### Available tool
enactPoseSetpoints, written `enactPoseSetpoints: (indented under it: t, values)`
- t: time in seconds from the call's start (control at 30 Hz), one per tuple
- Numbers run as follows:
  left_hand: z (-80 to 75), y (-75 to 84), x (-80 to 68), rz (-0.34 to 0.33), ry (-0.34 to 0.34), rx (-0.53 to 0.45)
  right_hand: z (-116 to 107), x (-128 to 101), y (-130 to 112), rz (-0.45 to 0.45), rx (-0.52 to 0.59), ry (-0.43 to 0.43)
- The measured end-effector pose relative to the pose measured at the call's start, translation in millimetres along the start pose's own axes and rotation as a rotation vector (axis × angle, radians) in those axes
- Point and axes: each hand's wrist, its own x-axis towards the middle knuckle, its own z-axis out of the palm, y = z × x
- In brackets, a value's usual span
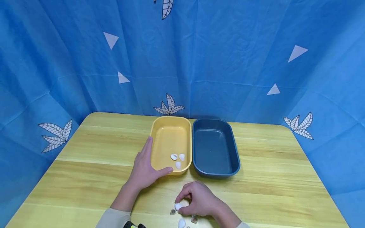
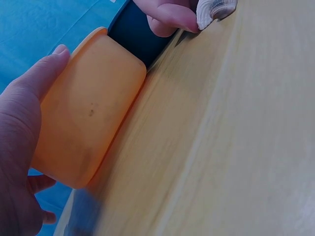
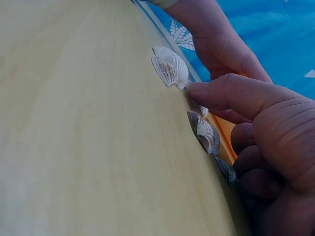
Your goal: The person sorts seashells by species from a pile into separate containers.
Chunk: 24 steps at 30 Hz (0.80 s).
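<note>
Your wooden table (image 1: 271, 177) carries two tubs side by side at its far middle: the dark blue tub (image 1: 215, 147) on the right, the yellow tub (image 1: 170, 144) touching it on the left. Your left hand (image 1: 145, 169) lies flat and relaxed against the yellow tub's near left corner, fingers straight along its wall, thumb along the front edge. Your right hand (image 1: 198, 199) is curled down on the table in front of the tubs, fingertips pinching a white shell (image 1: 178, 206). Three white shells (image 1: 177, 159) lie in the yellow tub's near end. A few more loose shells (image 1: 182, 221) sit on the table just beside your right hand.
</note>
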Motion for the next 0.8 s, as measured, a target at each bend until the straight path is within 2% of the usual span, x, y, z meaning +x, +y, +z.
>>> enactPoseSetpoints:
  t: [0.37,0.63,0.8]
  values:
    - [-0.2,1.6,0.9,0.013,-0.001,0.010,0.7,-0.8,1.0,-0.012,0.080,0.037]
    - [0.0,0.8,0.8,0.015,-0.002,0.018,0.5,-0.1,-0.1,0.015,0.048,0.047]
    - [0.2,0.1,0.1,0.006,-0.005,0.011,0.6,-0.3,0.5,-0.037,0.029,0.053]
